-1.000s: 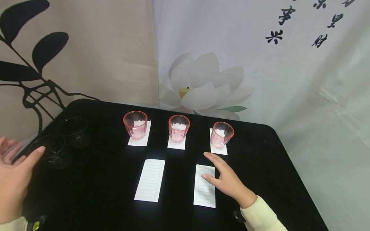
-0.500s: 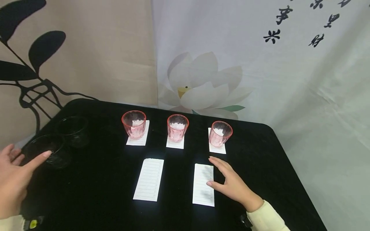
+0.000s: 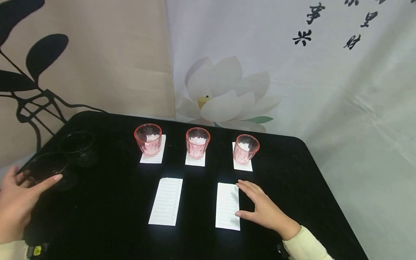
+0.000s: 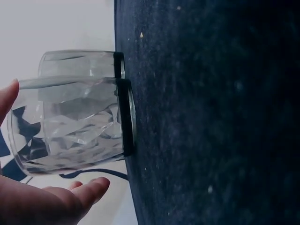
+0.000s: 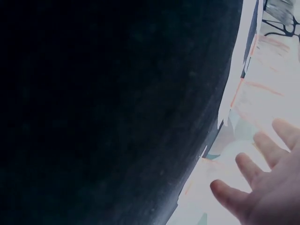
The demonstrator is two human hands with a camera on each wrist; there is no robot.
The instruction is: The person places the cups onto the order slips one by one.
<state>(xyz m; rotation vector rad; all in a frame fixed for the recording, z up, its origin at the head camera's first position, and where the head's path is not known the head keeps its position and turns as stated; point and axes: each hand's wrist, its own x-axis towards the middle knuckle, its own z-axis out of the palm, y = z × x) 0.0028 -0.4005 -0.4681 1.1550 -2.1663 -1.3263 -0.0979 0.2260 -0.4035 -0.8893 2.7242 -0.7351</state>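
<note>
At the left edge the left hand [image 3: 19, 207] stands with its thumb and fingers spread on either side of the near clear glass [image 4: 79, 117]. In the left wrist view the fingers are apart from the wall of the glass; the thumb is by the rim, and whether it touches cannot be told. The near clear glass is upright on the black desk [image 3: 113, 216]. The far clear glass [image 3: 79, 148] stands just behind it, a little to the right, and both are faint against the dark cloth.

Next comes the left pink glass [image 3: 149, 146], upright on a slip of paper [image 3: 157, 158] near the back of the desk. In front and slightly right lies the left lined sheet [image 3: 165, 202]. The middle pink glass [image 3: 197, 146] also stands on a paper slip, in the back row. Further right, the right lined sheet [image 3: 225, 207] lies in front, partly shaded, and the right pink glass [image 3: 244, 151] stands behind it on a third slip.

The right hand [image 3: 264, 211] holds nothing, its fingers spread and its thumb apart, at the right edge of the right lined sheet; contact is unclear. A pale yellow sleeve [image 3: 305, 243] covers its wrist. Behind the desk hangs a backdrop [image 3: 367, 79] printed with dark leaves, a white flower and black characters.
</note>
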